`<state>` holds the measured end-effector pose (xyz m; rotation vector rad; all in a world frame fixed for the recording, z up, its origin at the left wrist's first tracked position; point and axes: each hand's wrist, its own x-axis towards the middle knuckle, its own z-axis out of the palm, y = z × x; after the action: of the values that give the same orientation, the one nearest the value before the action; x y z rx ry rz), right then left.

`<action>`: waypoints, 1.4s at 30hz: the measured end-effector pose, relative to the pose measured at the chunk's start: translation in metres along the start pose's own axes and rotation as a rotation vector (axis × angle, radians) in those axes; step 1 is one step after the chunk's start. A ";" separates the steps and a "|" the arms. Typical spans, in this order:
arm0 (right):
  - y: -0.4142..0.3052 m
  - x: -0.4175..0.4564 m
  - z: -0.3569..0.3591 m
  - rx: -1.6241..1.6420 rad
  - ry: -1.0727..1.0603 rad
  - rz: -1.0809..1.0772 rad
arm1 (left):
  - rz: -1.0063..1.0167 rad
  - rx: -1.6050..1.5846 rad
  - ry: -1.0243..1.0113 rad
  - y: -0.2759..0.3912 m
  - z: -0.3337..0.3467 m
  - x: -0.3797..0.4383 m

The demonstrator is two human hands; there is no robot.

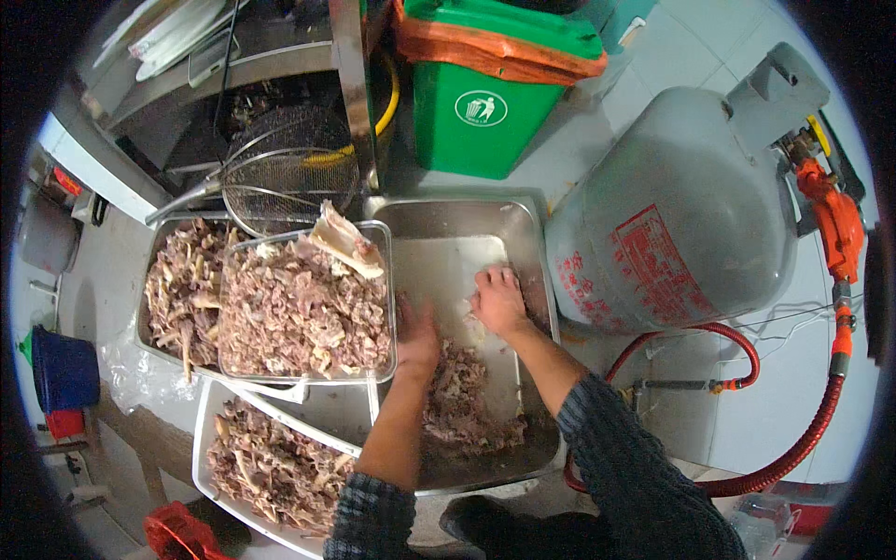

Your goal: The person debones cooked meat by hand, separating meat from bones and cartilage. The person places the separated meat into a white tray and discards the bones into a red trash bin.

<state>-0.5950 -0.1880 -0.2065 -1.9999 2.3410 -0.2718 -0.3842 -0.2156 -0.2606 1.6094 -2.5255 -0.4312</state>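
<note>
Both of my hands reach down into a large stainless steel tray (pixel 526 224) on the floor. My right hand (pixel 498 297) is near its right side, fingers curled down over a few pale scraps; whether it grips them is hidden. My left hand (pixel 418 336), somewhat blurred, is at the tray's left side, beside a clear plastic tub (pixel 306 381) heaped with shredded meat (pixel 301 315); its fingertips are hard to make out. A large bone (pixel 346 241) lies on that heap. More shredded meat (pixel 462 402) lies in the near part of the steel tray, between my forearms.
Left, a metal tray (pixel 145 329) and a white tub (pixel 199 448) hold meaty bones. A wire strainer (pixel 290 182) rests behind. A green bin (pixel 476 119) stands ahead. A gas cylinder (pixel 672 210) with a red hose (pixel 798 448) is at the right.
</note>
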 end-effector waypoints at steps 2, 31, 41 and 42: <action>-0.013 -0.023 -0.007 -0.051 -0.033 0.079 | -0.078 -0.198 0.031 -0.014 0.030 0.004; -0.039 -0.073 -0.076 1.943 -0.480 0.798 | -0.820 -2.614 -0.016 0.046 -0.090 -0.055; -0.100 -0.084 -0.168 1.290 -0.596 0.328 | -0.653 -2.942 -0.227 0.072 -0.060 -0.086; -0.098 -0.081 -0.171 1.161 -0.654 0.339 | -0.683 -2.954 -0.280 0.072 -0.061 -0.089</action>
<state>-0.5119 -0.1059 -0.0285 -0.9115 1.4595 -0.6341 -0.3932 -0.1181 -0.1764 0.3606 0.5326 -2.2075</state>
